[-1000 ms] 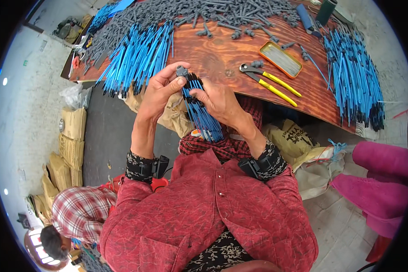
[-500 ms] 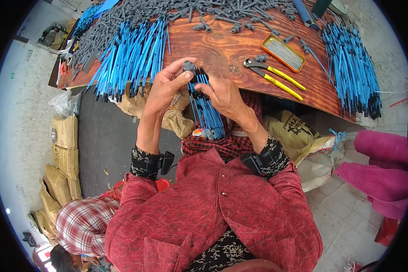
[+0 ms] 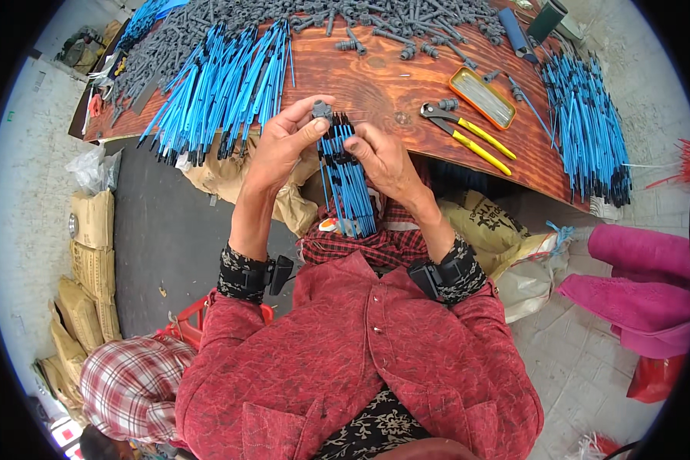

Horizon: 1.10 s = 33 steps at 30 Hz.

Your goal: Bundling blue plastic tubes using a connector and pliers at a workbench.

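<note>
My left hand (image 3: 282, 153) pinches a grey plastic fitting (image 3: 321, 110) between thumb and fingers, just off the table's near edge. A bundle of thin blue rods with black tips (image 3: 351, 192) stands under it, between my two hands and reaching down to my lap. My right hand (image 3: 389, 165) is beside the rods' upper ends, fingers curled and thumb against them. Whatever it grips there is too small to make out. A few fine wire-like lines show above the rod tips, near the fitting.
On the wooden table (image 3: 337, 80) lie blue rod piles at left (image 3: 222, 92) and right (image 3: 590, 130), a heap of grey fittings (image 3: 184, 54), yellow-handled pliers (image 3: 468, 138) and an orange-rimmed tin (image 3: 483, 96) of thin pins. Sacks (image 3: 92, 261) line the wall; another person (image 3: 134, 383) sits lower left.
My right hand has drawn back slightly from the fitting, and its thumb has come off the rods. The left hand keeps its hold. The whole view has shifted a little.
</note>
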Each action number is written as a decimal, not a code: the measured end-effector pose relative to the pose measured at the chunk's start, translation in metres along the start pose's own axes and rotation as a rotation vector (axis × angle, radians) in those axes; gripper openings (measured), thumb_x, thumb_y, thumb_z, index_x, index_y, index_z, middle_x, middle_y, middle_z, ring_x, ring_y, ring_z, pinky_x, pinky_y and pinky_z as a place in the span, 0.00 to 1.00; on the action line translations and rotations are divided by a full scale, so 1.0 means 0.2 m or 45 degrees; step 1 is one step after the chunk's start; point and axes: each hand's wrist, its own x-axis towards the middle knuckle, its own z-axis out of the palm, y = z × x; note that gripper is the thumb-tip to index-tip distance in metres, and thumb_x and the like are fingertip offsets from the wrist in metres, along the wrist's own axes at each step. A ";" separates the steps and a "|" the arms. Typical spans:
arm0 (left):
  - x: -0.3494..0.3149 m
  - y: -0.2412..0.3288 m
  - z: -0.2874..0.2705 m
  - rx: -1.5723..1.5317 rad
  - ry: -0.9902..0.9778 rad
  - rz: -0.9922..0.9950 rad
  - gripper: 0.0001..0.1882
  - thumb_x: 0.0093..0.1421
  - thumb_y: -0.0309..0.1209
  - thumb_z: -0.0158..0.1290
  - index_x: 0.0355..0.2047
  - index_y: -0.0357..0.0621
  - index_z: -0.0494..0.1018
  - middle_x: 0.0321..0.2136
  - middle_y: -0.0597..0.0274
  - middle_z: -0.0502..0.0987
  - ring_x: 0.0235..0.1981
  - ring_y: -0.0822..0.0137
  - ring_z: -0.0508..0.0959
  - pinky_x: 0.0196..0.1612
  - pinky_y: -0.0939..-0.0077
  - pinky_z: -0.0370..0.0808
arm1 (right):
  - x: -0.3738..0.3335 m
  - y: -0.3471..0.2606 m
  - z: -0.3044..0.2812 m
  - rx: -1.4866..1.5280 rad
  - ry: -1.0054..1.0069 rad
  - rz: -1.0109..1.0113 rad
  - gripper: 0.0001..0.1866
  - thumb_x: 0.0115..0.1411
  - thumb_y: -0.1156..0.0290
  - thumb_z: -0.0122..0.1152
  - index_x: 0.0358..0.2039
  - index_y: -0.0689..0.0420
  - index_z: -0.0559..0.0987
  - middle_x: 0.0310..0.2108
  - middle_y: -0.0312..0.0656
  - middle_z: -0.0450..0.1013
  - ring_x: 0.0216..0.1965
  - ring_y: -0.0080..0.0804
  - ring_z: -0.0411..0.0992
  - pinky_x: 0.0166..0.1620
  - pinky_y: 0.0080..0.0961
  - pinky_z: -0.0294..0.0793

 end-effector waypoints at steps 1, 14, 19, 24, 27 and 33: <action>0.00 0.00 0.00 -0.009 0.023 0.001 0.22 0.64 0.27 0.60 0.58 0.39 0.73 0.43 0.71 0.79 0.42 0.82 0.75 0.48 0.85 0.71 | -0.01 0.01 0.00 0.088 0.111 -0.035 0.25 0.69 0.47 0.54 0.40 0.61 0.78 0.28 0.49 0.76 0.31 0.41 0.77 0.34 0.34 0.72; 0.06 -0.02 0.03 -0.024 0.055 0.010 0.23 0.64 0.29 0.61 0.58 0.40 0.73 0.42 0.70 0.80 0.41 0.80 0.77 0.46 0.84 0.72 | -0.05 -0.12 0.12 0.029 0.653 -0.185 0.11 0.57 0.73 0.68 0.38 0.58 0.76 0.44 0.48 0.76 0.41 0.46 0.79 0.41 0.34 0.80; 0.06 -0.03 0.02 -0.004 0.084 -0.006 0.23 0.63 0.29 0.61 0.58 0.40 0.73 0.41 0.70 0.80 0.40 0.81 0.76 0.44 0.85 0.72 | -0.04 -0.14 0.14 -0.160 0.718 -0.240 0.11 0.59 0.71 0.66 0.39 0.59 0.76 0.44 0.49 0.76 0.41 0.50 0.78 0.39 0.39 0.79; 0.05 -0.04 0.05 0.020 0.159 0.001 0.23 0.63 0.27 0.61 0.58 0.38 0.73 0.42 0.68 0.81 0.41 0.80 0.77 0.44 0.85 0.72 | -0.03 -0.16 0.18 -0.251 0.774 -0.233 0.12 0.59 0.69 0.66 0.40 0.59 0.75 0.43 0.50 0.76 0.40 0.51 0.78 0.39 0.40 0.78; 0.05 -0.04 0.06 -0.012 0.151 0.034 0.23 0.63 0.26 0.61 0.58 0.36 0.73 0.43 0.66 0.81 0.43 0.78 0.77 0.45 0.84 0.72 | -0.02 -0.15 0.20 -0.302 0.786 -0.216 0.12 0.58 0.70 0.66 0.40 0.58 0.75 0.43 0.49 0.76 0.40 0.51 0.78 0.38 0.41 0.78; 0.06 -0.04 0.06 0.030 0.136 0.008 0.23 0.63 0.27 0.61 0.58 0.37 0.72 0.43 0.67 0.81 0.42 0.79 0.77 0.43 0.84 0.72 | -0.01 -0.16 0.23 -0.336 0.860 -0.176 0.13 0.55 0.72 0.67 0.38 0.57 0.74 0.40 0.45 0.77 0.37 0.48 0.78 0.36 0.41 0.77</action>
